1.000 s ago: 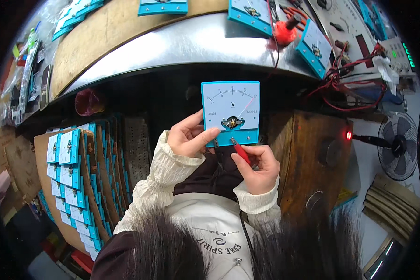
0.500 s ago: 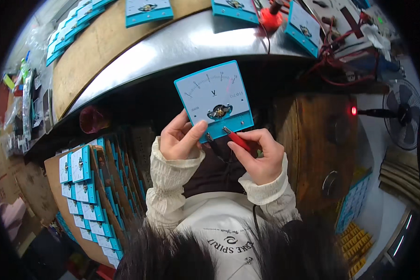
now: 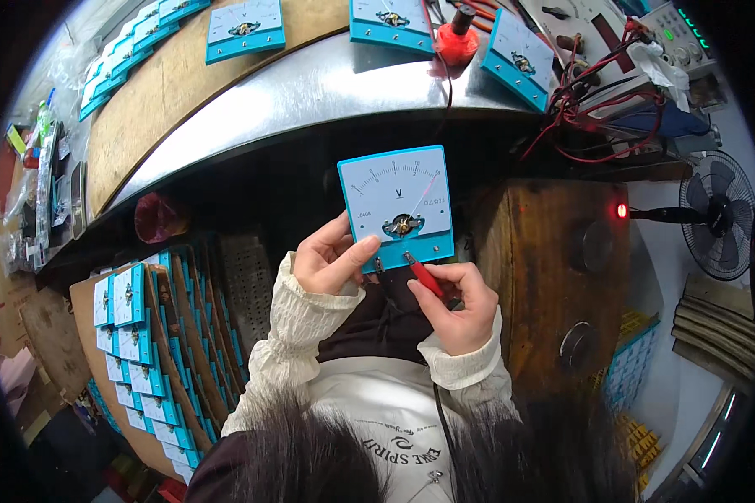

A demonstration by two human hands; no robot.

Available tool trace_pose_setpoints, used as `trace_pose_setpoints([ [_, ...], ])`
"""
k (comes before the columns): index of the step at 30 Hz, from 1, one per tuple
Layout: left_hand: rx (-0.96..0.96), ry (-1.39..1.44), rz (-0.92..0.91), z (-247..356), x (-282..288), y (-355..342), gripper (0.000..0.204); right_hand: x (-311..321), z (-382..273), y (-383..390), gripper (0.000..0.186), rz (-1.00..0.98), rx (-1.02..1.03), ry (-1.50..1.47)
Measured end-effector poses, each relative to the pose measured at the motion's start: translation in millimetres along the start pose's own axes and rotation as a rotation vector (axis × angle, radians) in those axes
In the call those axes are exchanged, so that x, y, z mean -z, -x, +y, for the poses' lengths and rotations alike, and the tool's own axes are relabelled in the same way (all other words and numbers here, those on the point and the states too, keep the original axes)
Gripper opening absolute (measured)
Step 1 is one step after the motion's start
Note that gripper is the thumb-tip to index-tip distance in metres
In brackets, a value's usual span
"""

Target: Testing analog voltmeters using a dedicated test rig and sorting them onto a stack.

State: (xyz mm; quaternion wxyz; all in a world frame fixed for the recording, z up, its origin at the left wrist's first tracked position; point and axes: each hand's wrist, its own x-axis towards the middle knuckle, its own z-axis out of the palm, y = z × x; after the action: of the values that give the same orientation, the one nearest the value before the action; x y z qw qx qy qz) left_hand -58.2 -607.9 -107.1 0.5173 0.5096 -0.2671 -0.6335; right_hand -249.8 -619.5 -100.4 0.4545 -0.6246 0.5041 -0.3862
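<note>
A blue-edged voltmeter (image 3: 394, 193) with a white scale face and an exposed coil mechanism is held up in front of my lap, tilted slightly. My left hand (image 3: 329, 260) grips its lower left corner, the thumb lying over the front. Between the fingers and thumb of my right hand (image 3: 461, 308) is a red alligator clip (image 3: 426, 278), its metal tip at a middle terminal on the meter's lower strip. A black alligator clip (image 3: 381, 265) sits at the left terminal beside my left thumb. The thin needle points toward the right end of the scale.
Ahead runs a bench with a shiny metal edge (image 3: 285, 105), carrying several more meters (image 3: 245, 29), a red bottle (image 3: 457, 44) and tangled red leads (image 3: 583, 101). Boards stacked with meters (image 3: 147, 381) stand at left. A wooden box (image 3: 533, 277) and a fan (image 3: 717, 216) are at right.
The meter has turned more upright and sits slightly lower in view, with both hands moving along. The whole view has shifted a little. Both hands keep their holds on the meter and red clip.
</note>
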Motion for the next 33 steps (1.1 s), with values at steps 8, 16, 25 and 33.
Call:
trace_pose_setpoints([
  [8, -0.127, 0.045, 0.021, 9.9, -7.2, 2.6, 0.052, -6.1, 2.0, -6.6, 0.019, 0.046, 0.104, 0.060],
  [16, -0.405, 0.133, 0.489, 26.9, 18.7, 46.3, 0.041, -29.4, -31.5, -4.7, 0.019, -0.164, 0.028, -0.240],
  [25, -0.558, -0.476, 1.450, 31.4, 132.5, 247.6, 0.025, -107.7, -30.0, 0.9, 0.020, -0.589, 0.437, -0.046],
  [33, 0.116, -0.797, 2.151, -15.0, 228.1, 497.3, 0.028, -64.3, 30.1, -56.6, 0.024, -0.381, 0.163, 0.326],
])
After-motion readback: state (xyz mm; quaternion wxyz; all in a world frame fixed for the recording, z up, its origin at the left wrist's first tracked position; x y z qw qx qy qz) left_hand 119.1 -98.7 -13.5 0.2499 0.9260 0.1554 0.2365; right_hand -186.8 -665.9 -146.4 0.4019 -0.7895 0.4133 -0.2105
